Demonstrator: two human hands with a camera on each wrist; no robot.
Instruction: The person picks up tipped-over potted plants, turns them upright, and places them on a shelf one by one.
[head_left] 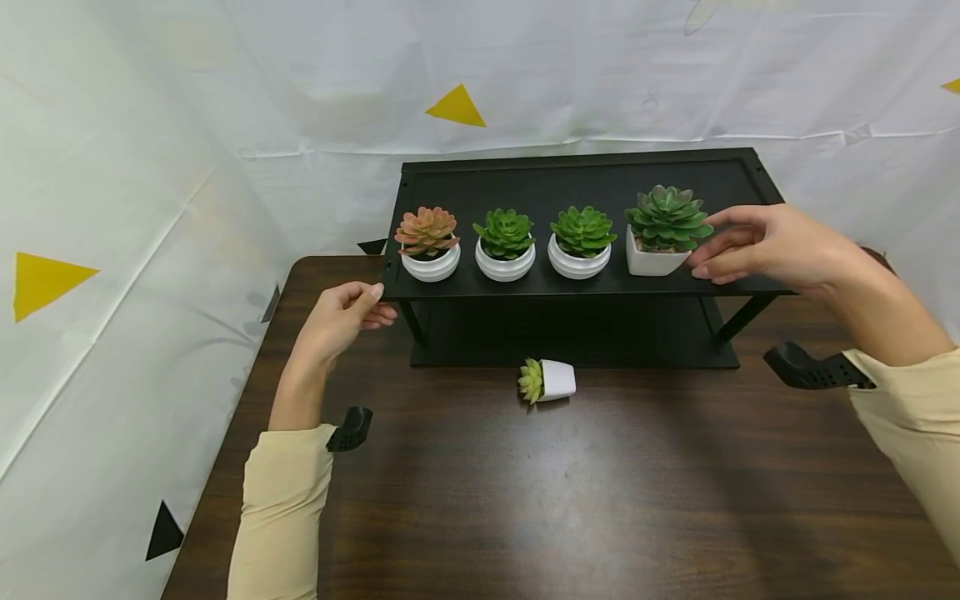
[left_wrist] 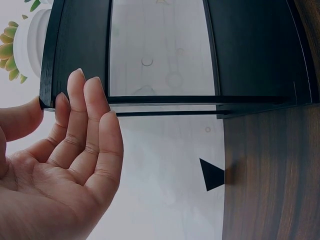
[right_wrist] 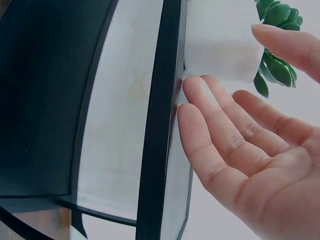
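A black two-tier shelf [head_left: 570,187] stands on the table, with a row of potted succulents on its top board. From left to right come an orange succulent [head_left: 426,233], two green succulents [head_left: 506,237] in round white pots, and a larger green succulent [head_left: 667,221] in a square white pot [right_wrist: 220,45]. My left hand [head_left: 347,317] pinches the top board's front left corner, thumb on the edge and index finger under it. Beside the square pot is my right hand [head_left: 772,246], fingers loosely extended, thumb tip right at the pot's side.
A small succulent in a white pot [head_left: 558,380] lies on its side on the dark wooden table [head_left: 525,500], before the shelf's lower board [head_left: 570,333]. White sheeting [head_left: 337,75] with yellow and black triangles hangs behind and at the left.
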